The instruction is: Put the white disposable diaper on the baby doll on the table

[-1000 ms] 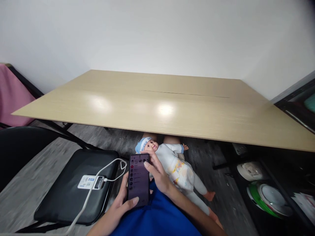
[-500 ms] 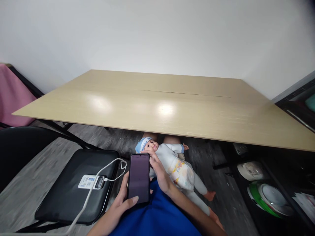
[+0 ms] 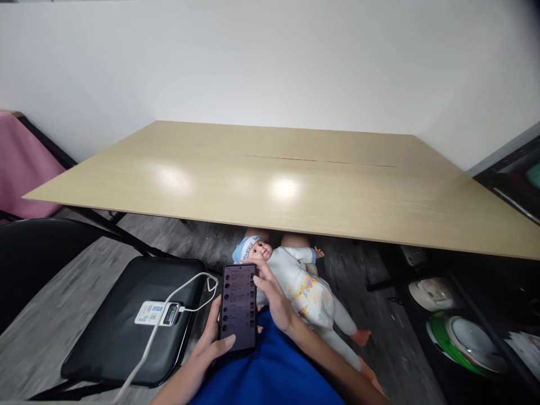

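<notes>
A dark smartphone [image 3: 238, 309] is held upright above my lap, its screen showing a list with small round icons. My left hand [image 3: 213, 337] wraps its lower left side, thumb on the bottom of the screen. At the upper right edge, my right hand [image 3: 270, 287] grips the phone, with a finger over the screen's side. A baby doll [image 3: 291, 275] in white clothes, a diaper and a blue-and-white cap lies across my lap, partly behind my right hand and forearm.
A wooden table [image 3: 253, 180] spans the front, against a white wall. On the left, a black chair seat [image 3: 139, 320] carries a small device [image 3: 171, 314] with a white cable [image 3: 147, 343]. A dark shelf at right holds a green-rimmed round container [image 3: 464, 340]. Pink cloth [image 3: 25, 169] hangs far left.
The phone's screen has gone from blank to a list of entries. A finger of my right hand has shifted onto the screen's right edge. The doll lies as before.
</notes>
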{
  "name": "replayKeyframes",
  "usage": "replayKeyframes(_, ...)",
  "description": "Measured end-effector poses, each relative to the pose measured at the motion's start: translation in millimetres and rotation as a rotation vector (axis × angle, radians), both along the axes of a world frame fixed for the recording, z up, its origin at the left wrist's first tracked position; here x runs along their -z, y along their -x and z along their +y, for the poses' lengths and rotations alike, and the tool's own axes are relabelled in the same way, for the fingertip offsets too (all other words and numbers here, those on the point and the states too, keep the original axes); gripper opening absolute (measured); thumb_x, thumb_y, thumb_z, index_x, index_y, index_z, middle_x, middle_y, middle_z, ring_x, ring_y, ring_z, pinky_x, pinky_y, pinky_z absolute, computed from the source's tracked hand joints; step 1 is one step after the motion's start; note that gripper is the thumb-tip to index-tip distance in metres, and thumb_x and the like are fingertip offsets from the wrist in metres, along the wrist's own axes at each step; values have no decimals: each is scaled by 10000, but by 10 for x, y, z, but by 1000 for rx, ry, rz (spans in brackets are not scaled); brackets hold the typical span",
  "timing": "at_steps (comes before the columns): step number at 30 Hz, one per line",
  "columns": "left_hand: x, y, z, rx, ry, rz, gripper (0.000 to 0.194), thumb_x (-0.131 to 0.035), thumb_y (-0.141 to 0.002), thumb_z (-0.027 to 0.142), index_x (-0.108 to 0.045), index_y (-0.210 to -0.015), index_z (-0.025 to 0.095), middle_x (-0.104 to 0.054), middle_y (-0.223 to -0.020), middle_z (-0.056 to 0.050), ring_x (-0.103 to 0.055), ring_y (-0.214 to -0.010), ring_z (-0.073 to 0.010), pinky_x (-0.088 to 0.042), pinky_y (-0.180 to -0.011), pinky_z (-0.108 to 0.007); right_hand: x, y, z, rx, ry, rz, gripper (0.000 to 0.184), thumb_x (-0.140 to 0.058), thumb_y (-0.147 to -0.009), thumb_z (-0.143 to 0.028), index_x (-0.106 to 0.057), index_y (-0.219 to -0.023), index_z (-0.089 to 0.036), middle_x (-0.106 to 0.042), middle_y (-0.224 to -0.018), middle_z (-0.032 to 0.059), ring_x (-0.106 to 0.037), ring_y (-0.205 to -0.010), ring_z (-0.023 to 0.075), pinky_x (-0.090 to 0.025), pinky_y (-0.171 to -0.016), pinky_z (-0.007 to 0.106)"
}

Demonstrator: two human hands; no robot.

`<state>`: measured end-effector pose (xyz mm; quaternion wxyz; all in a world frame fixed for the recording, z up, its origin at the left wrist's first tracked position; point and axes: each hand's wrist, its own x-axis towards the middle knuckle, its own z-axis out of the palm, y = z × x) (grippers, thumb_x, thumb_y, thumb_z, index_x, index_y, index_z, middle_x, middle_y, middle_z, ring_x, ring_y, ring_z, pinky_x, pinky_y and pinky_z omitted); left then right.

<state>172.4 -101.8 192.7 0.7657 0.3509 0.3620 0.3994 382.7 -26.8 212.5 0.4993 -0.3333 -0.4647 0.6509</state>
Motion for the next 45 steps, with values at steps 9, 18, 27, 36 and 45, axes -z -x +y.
replayKeyframes(9, 243, 3, 53, -41, -27, -31, 1059, -885, -915, 431, -256, -1763, 350, -620, -1621, -192, -579, -1510, -461, -355, -1309, -680, -20, -4, -13, -26, 41, 22, 461, -588, -1068, -485, -627, -1478, -276, -754, -1240, 53, -696, -1123, 254, -533, -993, 369)
replayKeyframes(18, 206, -28, 30, -29, -35, -33, 1080, -850, -934, 488, -187, -1775, 348, -664, -1570, -194, -557, -1531, -457, -383, -1290, -684, 11, -9, -3, -14, 52, -6, 468, -593, -1060, -484, -632, -1479, -278, -750, -1238, 54, -679, -1187, 264, -491, -1104, 396)
replayKeyframes(27, 143, -21, 26, 4, -49, -26, 1063, -811, -970, 476, -147, -1789, 345, -639, -1598, -194, -549, -1539, -449, -367, -1302, -679, 14, 3, 7, -7, 51, 0, 478, -606, -1051, -503, -635, -1469, -273, -754, -1230, 59, -683, -1192, 269, -503, -1106, 402)
replayKeyframes(36, 13, -8, 7, 31, -20, -3, 1126, -785, -991, 457, -6, -1800, 365, -550, -1689, -173, -562, -1526, -448, -379, -1304, -655, 1, 4, -5, -1, 48, 15, 411, -605, -1060, -490, -673, -1396, -265, -755, -1189, 46, -688, -1146, 257, -514, -1052, 379)
replayKeyframes(45, 32, 159, -156, -7, 60, 282, 1048, -718, -1015, 502, -45, -1806, 365, -230, -1873, -48, -159, -1736, -381, -150, -1409, -575, -68, 9, 170, 9, -16, -61, 337, -615, -1058, -511, -741, -1240, -258, -756, -1079, 28, -669, -1005, 226, -488, -1061, 377)
